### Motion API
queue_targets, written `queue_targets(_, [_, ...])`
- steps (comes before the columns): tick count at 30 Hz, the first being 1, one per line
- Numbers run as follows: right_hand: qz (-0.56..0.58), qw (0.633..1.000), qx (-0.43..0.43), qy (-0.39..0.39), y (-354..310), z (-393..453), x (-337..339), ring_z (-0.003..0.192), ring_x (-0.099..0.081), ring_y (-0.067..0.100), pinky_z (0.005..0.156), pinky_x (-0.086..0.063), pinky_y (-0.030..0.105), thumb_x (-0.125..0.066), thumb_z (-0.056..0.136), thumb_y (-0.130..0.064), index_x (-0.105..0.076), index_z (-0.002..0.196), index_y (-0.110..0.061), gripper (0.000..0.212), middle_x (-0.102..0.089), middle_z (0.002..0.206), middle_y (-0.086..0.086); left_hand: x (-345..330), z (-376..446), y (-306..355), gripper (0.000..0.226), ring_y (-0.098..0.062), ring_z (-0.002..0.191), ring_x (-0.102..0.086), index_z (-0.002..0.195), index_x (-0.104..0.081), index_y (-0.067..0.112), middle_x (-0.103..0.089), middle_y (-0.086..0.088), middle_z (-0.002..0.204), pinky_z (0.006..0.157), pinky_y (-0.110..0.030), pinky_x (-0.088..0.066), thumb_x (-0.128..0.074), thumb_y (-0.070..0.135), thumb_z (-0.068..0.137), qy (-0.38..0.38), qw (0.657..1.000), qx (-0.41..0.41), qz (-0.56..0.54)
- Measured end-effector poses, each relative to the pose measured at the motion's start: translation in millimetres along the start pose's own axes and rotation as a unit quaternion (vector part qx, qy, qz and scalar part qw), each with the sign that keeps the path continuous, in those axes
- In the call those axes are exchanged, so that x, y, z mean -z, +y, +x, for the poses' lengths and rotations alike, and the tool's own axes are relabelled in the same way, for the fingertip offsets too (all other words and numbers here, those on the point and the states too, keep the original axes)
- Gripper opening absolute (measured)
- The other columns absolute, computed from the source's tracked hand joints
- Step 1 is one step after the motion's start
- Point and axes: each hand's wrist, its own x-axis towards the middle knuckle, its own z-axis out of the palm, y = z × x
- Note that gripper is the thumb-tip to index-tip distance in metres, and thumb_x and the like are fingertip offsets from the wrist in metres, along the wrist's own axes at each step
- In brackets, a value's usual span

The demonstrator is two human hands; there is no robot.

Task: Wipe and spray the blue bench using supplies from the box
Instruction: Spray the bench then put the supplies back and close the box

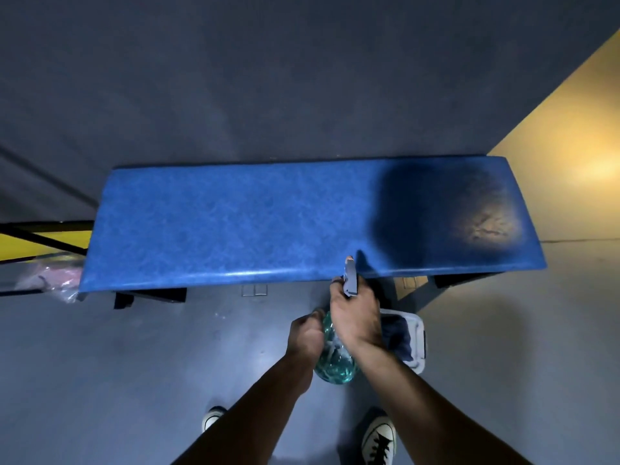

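Two bare forearms rise from the bottom edge, the nearest things to the camera, and meet at a clear teal-tinted plastic spray bottle [335, 360] held over the floor. The right hand [355, 318] has its grip closed around the bottle's neck, fingers curled about the grey-blue trigger head [350, 280], whose nozzle points toward twelve o'clock and just overlaps the near edge of the desk. The left hand [306, 335] has its grip wrapped on the bottle's rounded body from the nine o'clock side, thumb and fingers pressed to the plastic.

Just beside the right wrist, at three o'clock, a white plastic box [417, 333] sits on the floor with a dark blue cloth [399, 337] lying in it; the hand hides part of both.

At twelve o'clock from the hands stretches the long blue padded desk [235, 223], a bench with a mottled vinyl top on dark legs. A round dark shadow covers its right part, and a pale worn patch shows near its right end.

Below the arms, at six o'clock, stand two white canvas shoes: the left shoe [211, 419] partly hidden by the forearm, the right shoe [379, 441] with black laces.

At nine o'clock, off the desk's left end, crumpled clear plastic wrap [57, 280] lies on the grey-blue floor [167, 357].
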Motion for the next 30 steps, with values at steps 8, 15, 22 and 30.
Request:
queue_targets(8, [-0.016,0.999,-0.006,0.027,26,33,60,0.095,-0.068,0.039,0.080,-0.052,0.035,-0.051,0.097,-0.041,-0.066,0.122,-0.024,0.034,-0.072,0.099,0.015,-75,-3,-11,0.042,-0.019,0.056,-0.065,0.070,-0.066,0.012,-0.069,-0.002,0.056,0.055,-0.024,-0.048,-0.043,0.022,0.104,-0.022,0.999,-0.003,0.023])
queue_targets(15, [0.002,0.999,-0.015,0.039,56,56,134,0.085,-0.067,0.032,0.077,-0.054,0.037,-0.051,0.098,-0.047,-0.066,0.103,-0.021,0.030,-0.070,0.090,0.008,-152,-1,-30,0.033,-0.030,0.082,-0.075,0.100,-0.074,0.009,-0.078,-0.016,0.092,0.066,-0.030,-0.054,-0.046,0.027,0.103,-0.020,0.999,-0.009,0.037])
queue_targets(22, [-0.010,0.999,-0.028,0.045,92,95,193,0.096,-0.069,0.040,0.089,-0.056,0.045,-0.054,0.098,-0.038,-0.062,0.120,-0.013,0.034,-0.072,0.103,0.016,-227,-7,-40,0.027,-0.022,0.069,-0.071,0.082,-0.071,0.013,-0.073,-0.008,0.078,0.060,-0.029,-0.055,-0.051,0.017,0.099,-0.054,0.996,-0.030,0.071])
queue_targets(30, [0.053,0.995,-0.006,0.086,129,121,250,0.092,-0.071,0.029,0.084,-0.058,0.042,-0.058,0.097,-0.039,-0.066,0.104,-0.014,0.027,-0.073,0.095,0.009,-298,-5,-53,0.031,-0.027,0.091,-0.064,0.081,-0.059,0.014,-0.064,-0.007,0.083,0.069,-0.023,-0.051,-0.043,0.017,0.107,-0.098,0.985,-0.023,0.139])
